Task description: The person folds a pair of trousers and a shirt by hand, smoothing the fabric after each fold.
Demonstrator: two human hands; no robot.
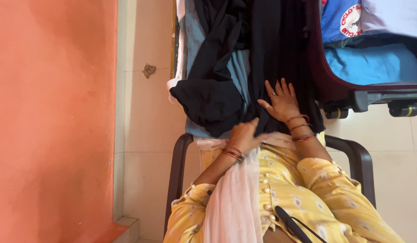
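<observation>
Left hand [243, 135] pinches the black garment's [226, 90] lower edge at 6 o'clock on the lap; right hand [280, 101] lies flat, fingers spread, at 3 o'clock. Best to smooth outward while keeping the pinch taut; maroon suitcase [325, 76] lies right.

I sit in a chair [179, 157] at lower centre of the frame. A garment [262, 58] lies over my lap, running to the top edge. My right hand [282, 103] rests on it, my left hand [244, 135] at its near edge. An open suitcase [325, 81] sits upper right, a wall [51, 121] fills the left.
</observation>
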